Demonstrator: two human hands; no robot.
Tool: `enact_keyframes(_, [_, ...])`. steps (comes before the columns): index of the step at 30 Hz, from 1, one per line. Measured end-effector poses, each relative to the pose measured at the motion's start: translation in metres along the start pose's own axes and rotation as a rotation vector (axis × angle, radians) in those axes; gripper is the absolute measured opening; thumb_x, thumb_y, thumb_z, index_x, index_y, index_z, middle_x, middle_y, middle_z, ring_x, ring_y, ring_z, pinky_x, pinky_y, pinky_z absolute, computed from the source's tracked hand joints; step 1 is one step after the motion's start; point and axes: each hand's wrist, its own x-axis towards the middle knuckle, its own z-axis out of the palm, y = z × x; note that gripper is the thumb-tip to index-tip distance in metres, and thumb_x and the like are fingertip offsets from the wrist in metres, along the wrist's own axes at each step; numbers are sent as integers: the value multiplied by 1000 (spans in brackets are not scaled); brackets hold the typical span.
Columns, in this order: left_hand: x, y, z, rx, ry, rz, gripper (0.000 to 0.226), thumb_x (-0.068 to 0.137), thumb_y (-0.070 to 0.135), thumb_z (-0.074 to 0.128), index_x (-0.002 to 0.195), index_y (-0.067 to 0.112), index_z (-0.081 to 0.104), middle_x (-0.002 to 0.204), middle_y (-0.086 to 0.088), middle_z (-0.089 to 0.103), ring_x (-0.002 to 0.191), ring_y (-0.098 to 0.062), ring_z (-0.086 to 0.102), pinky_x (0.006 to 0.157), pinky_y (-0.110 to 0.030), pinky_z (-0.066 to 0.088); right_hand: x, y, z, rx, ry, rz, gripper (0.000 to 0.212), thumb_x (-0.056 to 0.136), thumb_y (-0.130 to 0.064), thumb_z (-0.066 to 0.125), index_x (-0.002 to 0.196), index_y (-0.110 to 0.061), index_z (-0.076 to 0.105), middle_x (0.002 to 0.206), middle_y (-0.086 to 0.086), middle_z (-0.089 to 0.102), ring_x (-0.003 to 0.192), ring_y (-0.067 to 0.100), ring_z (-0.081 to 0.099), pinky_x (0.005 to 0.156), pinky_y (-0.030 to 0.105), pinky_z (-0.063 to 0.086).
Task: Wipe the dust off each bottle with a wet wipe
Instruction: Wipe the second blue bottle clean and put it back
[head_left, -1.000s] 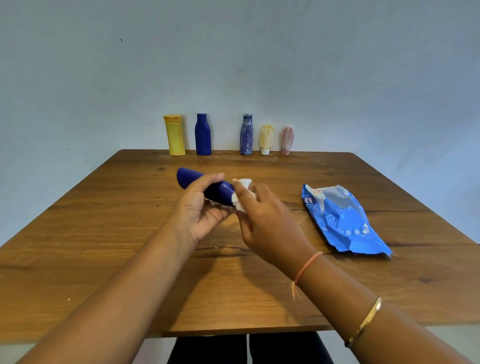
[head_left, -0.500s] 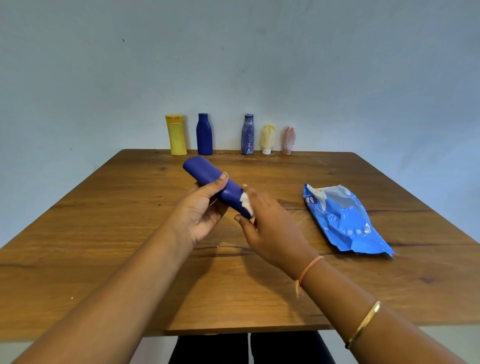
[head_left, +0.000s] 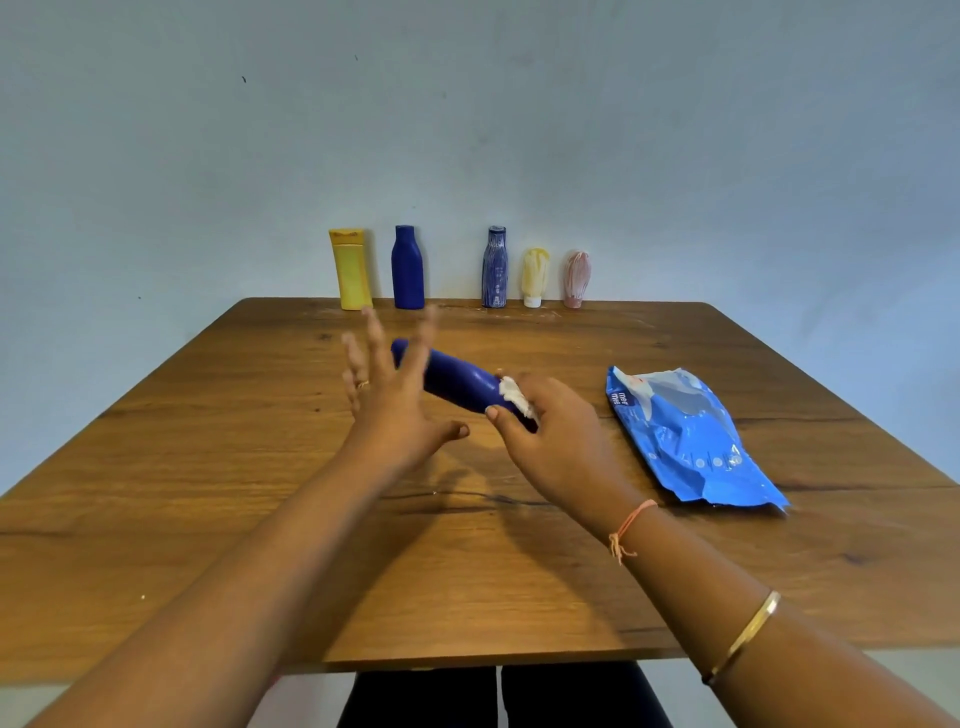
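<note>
Gripping one end of a dark blue bottle with a crumpled white wet wipe pressed against it, the right hand holds the bottle tilted above the table. The left hand is released, with fingers straight and spread in front of the bottle's far end. It is too blurred to tell whether it touches the bottle.

Progress, judged from the far-edge row:
- The yellow bottle and plain blue bottle look clean and are probably done.
- A gap beside them likely belongs to the bottle in hand, which looks almost clean.
- The streaked blue bottle, pale yellow tube and pink tube carry whitish streaks and appear to be left.

Writing:
- The blue wipes pack, lying to the right, shows white lettering near its upper corner, turned sideways and illegible.
- Marks low on the streaked blue bottle are too small to read.
- No brand can be made out.
</note>
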Motion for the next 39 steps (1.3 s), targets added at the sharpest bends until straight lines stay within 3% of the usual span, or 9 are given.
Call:
enact_keyframes(3, [0,2,0,152,81,298,55,76,25,72,125,37,51,157,4,13,145,-25,-4,114,-47,-7,3,-5,1,-96,-33,-105,34,87,-28,60,119,-19,56,99,-5,56,89,6,47,71,13,34])
enact_keyframes(6, [-4,5,1,18,90,290,34,77,23,72,109,28,61,113,8,63,101,-10,54,98,-36,39,6,-8,-4,147,-14,33,21,82,-27,66,99,-18,59,82,-5,58,73,9,52,65,17,42])
enact_keyframes(9, [-7,11,2,-18,159,255,36,78,26,72,112,27,62,102,7,67,84,-3,51,71,-19,38,8,-12,-10,388,-6,179,20,81,-27,67,97,-20,56,79,2,63,63,10,57,59,24,50])
enact_keyframes(15, [-5,14,0,-81,229,190,41,73,27,76,112,26,62,100,5,68,86,-9,57,72,-25,43,4,-15,-13,514,62,248,7,86,-24,62,88,-18,62,64,0,60,48,6,51,45,20,44])
enact_keyframes(22, [-2,4,2,-133,195,100,43,69,27,80,108,24,62,98,6,66,89,-11,57,74,-26,41,12,-13,-19,520,391,171,22,94,-12,48,102,-24,65,83,0,65,69,18,54,68,37,47])
enact_keyframes(26, [-2,8,5,-170,203,123,38,70,29,79,105,22,64,94,8,67,85,-11,59,67,-22,42,3,-22,-17,114,110,-123,44,94,-6,42,137,-15,42,131,-2,52,112,2,49,94,18,41])
enact_keyframes(28, [-3,11,5,-172,221,157,30,76,30,74,103,23,63,90,10,65,80,-8,59,59,-16,37,-4,-24,-10,-111,-68,-196,53,97,-12,35,147,-15,18,154,3,20,140,9,18,114,22,17])
enact_keyframes(31, [-10,11,7,-206,240,231,18,85,25,65,102,21,62,85,10,64,71,-4,57,56,-12,37,-7,-29,-7,-296,-129,-284,55,96,-19,25,147,-11,6,156,6,4,144,13,0,114,22,-2])
enact_keyframes(39, [-11,10,8,-199,267,180,29,78,19,71,105,24,63,85,15,60,73,-3,54,57,-13,35,1,-28,-10,-191,-160,-146,54,100,-17,30,148,-14,5,157,3,4,143,10,2,111,18,1])
